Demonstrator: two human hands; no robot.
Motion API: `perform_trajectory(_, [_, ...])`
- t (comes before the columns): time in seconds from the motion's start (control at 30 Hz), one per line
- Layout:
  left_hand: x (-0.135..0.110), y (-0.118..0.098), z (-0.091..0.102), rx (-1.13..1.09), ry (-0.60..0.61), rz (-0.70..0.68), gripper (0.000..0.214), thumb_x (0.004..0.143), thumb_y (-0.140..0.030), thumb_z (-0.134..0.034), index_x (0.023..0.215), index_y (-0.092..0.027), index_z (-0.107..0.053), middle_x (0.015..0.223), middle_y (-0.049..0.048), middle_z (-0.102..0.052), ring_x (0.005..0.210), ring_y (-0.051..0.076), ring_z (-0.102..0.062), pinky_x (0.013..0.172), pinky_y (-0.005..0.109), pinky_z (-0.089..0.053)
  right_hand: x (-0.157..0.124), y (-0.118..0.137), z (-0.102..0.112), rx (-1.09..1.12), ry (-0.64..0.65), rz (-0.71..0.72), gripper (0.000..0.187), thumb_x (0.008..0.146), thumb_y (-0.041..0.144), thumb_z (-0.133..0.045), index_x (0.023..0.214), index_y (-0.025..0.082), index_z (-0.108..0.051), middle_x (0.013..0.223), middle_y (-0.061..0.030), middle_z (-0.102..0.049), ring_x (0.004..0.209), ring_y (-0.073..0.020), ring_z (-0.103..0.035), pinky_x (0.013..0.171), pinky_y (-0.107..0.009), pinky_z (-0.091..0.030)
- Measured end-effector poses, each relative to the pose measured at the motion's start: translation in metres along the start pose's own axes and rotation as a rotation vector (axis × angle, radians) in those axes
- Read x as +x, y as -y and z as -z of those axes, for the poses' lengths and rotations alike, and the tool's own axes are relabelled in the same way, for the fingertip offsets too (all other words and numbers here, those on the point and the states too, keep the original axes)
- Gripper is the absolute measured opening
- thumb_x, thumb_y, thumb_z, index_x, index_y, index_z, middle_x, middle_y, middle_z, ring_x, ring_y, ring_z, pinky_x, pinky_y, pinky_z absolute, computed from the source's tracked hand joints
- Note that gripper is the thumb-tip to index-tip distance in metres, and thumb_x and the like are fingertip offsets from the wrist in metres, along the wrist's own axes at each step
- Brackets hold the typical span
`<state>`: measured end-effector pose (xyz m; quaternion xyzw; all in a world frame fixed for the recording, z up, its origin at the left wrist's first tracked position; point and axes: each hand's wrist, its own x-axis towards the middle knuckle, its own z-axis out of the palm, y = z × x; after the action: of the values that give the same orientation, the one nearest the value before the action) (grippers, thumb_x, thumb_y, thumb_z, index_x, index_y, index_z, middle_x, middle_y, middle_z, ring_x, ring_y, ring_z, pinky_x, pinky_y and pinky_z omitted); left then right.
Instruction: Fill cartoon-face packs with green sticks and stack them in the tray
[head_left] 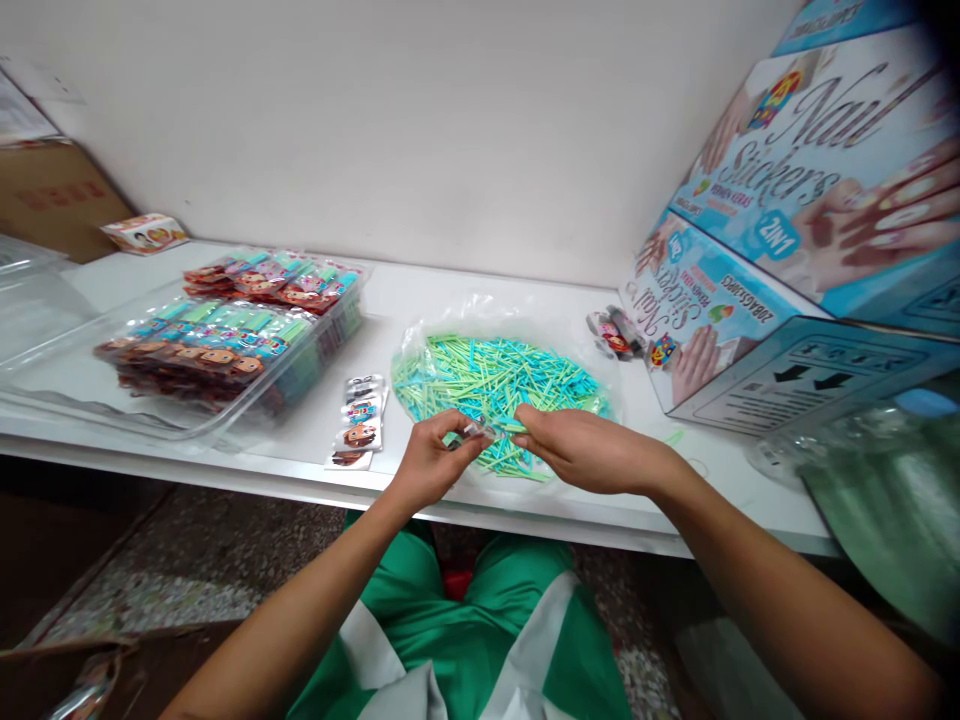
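My left hand (433, 455) pinches a small printed sachet (474, 433) at the front edge of a clear plastic bag (409, 345). Short green and blue plastic sticks (499, 375) lie heaped in that bag. Close beside the sachet, my right hand (581, 448) has thumb and fingers pinched on a green stick (514, 428), its tip pointing toward the sachet. Whether the stick touches the sachet I cannot tell. Left of my left hand, several printed sachets (363, 420) lie in a small overlapping pile.
A clear plastic tray (217, 430) at the left holds many filled sachets. Blue nail sticker boxes (750, 330) are stacked at the right, with a dark packet (616, 335) beside them. A plastic bottle (795, 450) lies near the right edge. Brown carton (56, 195) stands far left.
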<state>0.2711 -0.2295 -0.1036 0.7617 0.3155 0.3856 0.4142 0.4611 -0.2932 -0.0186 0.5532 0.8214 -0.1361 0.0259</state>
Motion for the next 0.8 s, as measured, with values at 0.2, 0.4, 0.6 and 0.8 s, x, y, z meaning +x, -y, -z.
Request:
perform_trajectory(0.2, [-0.003, 0.004, 0.003, 0.101, 0.036, -0.098, 0.015, 0.081, -0.029, -0.058, 0.073, -0.016, -0.059, 0.074, 0.0027, -0.062, 0.074, 0.014, -0.056, 0.070, 0.026, -0.041, 0.004, 0.000, -0.003, -0.037, 0.099, -0.014, 0.026, 0.094, 0.040, -0.028, 0.094, 0.019, -0.044, 0.072, -0.0052, -0.061, 0.060, -0.0157, -0.051, 0.048, -0.024, -0.022])
perform_trajectory(0.4, [-0.002, 0.011, 0.006, 0.405, 0.061, -0.405, 0.011, 0.084, -0.025, -0.052, 0.084, -0.016, -0.058, 0.078, 0.0061, -0.063, 0.077, 0.017, -0.054, 0.073, 0.031, -0.039, 0.008, 0.002, -0.009, -0.106, 0.139, 0.001, 0.024, 0.092, 0.035, -0.033, 0.100, 0.016, -0.044, 0.076, -0.0090, -0.065, 0.063, -0.0185, -0.056, 0.047, -0.026, -0.021])
perform_trajectory(0.6, [0.001, 0.010, 0.008, 0.477, 0.093, -0.486, 0.012, 0.085, -0.025, -0.051, 0.090, -0.016, -0.058, 0.082, 0.0065, -0.065, 0.080, 0.018, -0.056, 0.074, 0.033, -0.040, 0.011, 0.003, -0.010, -0.039, 0.186, 0.002, 0.037, 0.093, 0.038, -0.031, 0.115, 0.011, -0.042, 0.081, -0.0134, -0.067, 0.068, -0.0217, -0.061, 0.049, -0.026, -0.027])
perform_trajectory(0.8, [-0.001, 0.014, 0.003, 0.501, 0.058, -0.515, 0.012, 0.085, -0.025, -0.052, 0.092, -0.016, -0.055, 0.080, 0.0064, -0.065, 0.081, 0.020, -0.058, 0.075, 0.034, -0.042, 0.016, 0.000, -0.014, 0.019, 0.221, -0.021, 0.064, 0.092, 0.036, -0.034, 0.142, 0.004, -0.012, 0.095, -0.0196, -0.067, 0.082, -0.0263, -0.062, 0.058, -0.028, -0.038])
